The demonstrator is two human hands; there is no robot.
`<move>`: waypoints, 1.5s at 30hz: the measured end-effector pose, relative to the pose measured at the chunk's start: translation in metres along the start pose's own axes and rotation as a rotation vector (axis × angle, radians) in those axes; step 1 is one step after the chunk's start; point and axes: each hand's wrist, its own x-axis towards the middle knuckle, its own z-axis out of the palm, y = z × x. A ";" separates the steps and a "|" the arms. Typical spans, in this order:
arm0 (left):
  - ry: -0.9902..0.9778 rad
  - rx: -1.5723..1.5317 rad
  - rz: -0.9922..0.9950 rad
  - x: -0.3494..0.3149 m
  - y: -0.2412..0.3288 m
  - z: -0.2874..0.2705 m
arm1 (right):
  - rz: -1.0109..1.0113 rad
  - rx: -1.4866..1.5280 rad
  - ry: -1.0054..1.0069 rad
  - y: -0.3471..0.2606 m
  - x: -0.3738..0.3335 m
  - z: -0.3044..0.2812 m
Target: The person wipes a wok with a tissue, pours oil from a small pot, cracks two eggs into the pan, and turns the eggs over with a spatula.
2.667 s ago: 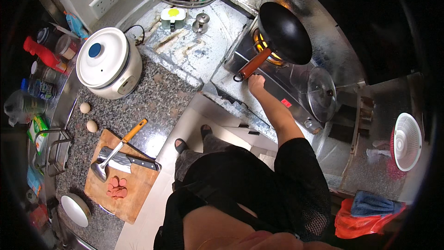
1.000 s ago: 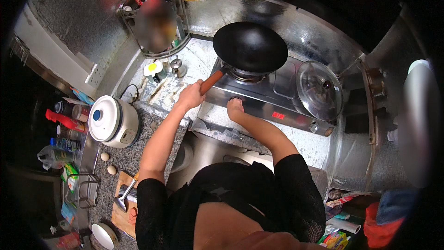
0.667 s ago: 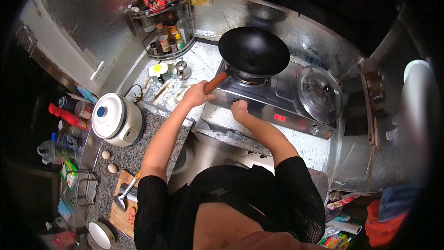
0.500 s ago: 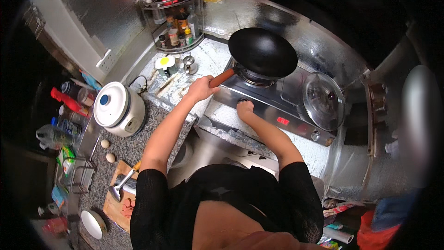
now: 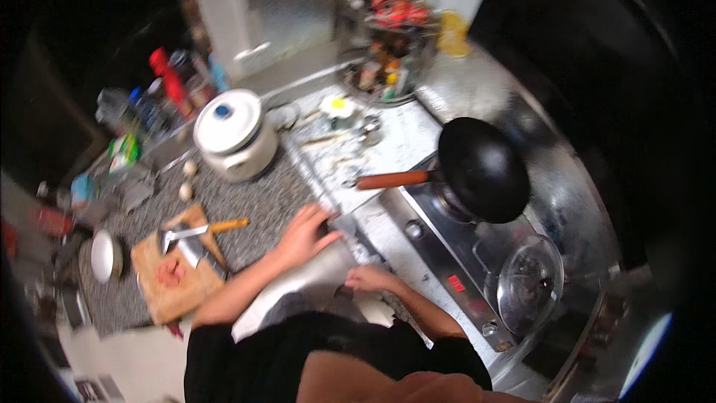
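**Wok [image 5: 483,168] rests on stove [image 5: 432,250], handle [image 5: 393,180] jutting left**

A glass lid [image 5: 522,295] lies beside it, a white cooker [image 5: 235,138] farther left. Left hand [image 5: 302,239]: fingers spread, near the granite counter [image 5: 280,198]. Right hand [image 5: 373,279]: curled; cannot tell whether it holds anything.

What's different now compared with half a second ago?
The left hand has let go of the wok's wooden handle and moved back to the granite counter's edge. The right hand has left the stove knob, drawing back toward the body. The view has swung left. The wok stays on the stove, the glass lid beside it.
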 end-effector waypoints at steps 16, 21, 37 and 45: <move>-0.596 -0.921 -0.304 -0.188 -0.013 0.090 | -0.166 -1.767 1.780 -0.390 -0.240 -0.392; -0.842 -0.887 -0.329 -0.154 -0.021 0.118 | 0.433 -1.503 1.911 -0.430 -0.328 -0.409; -0.780 -0.532 -0.089 -0.141 -0.019 0.145 | -0.246 -1.776 2.374 -0.342 -0.430 -0.397; -0.111 -0.466 -0.325 -0.321 -0.060 0.189 | -0.763 -0.926 0.849 -0.284 0.019 -0.223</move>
